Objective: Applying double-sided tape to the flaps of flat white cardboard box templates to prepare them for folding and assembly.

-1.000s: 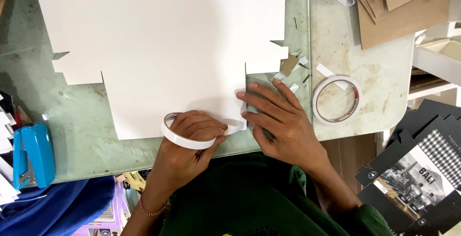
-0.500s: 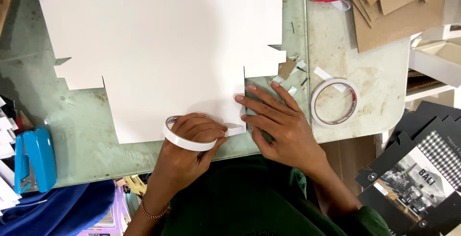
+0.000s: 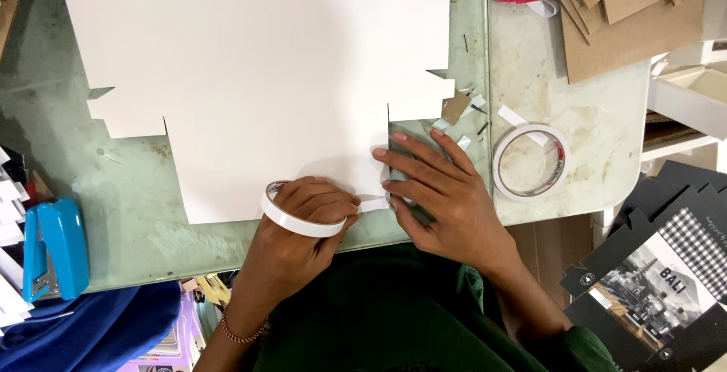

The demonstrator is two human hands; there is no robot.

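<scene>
Little has moved since the earlier frame: both hands stay low on the white sheet, and the view has only drifted slightly. At the far left a blue stapler (image 3: 54,247) lies on the glass tabletop (image 3: 113,183), near a few white card scraps at the edge. Next comes the large white card sheet (image 3: 265,77), cut with notches and tabs, covering most of the table and lying flat. On its near edge the left hand (image 3: 303,228) is closed around a white tape roll (image 3: 299,217), fingers curled through and over the ring, with a beaded bracelet (image 3: 242,334) at the wrist. A short strip of tape (image 3: 372,205) runs from the roll rightward along the sheet's lower right corner. There the right hand (image 3: 447,198) lies flat with its fingers spread apart, holding nothing, fingertips pressing the end of the strip and the sheet's right edge. Just right of that hand a second tape roll (image 3: 531,160) rests flat on the table, apart from it. Brown cardboard pieces (image 3: 628,16) are stacked at the upper right, and dark printed cartons (image 3: 651,281) lie at the lower right, off the table.
</scene>
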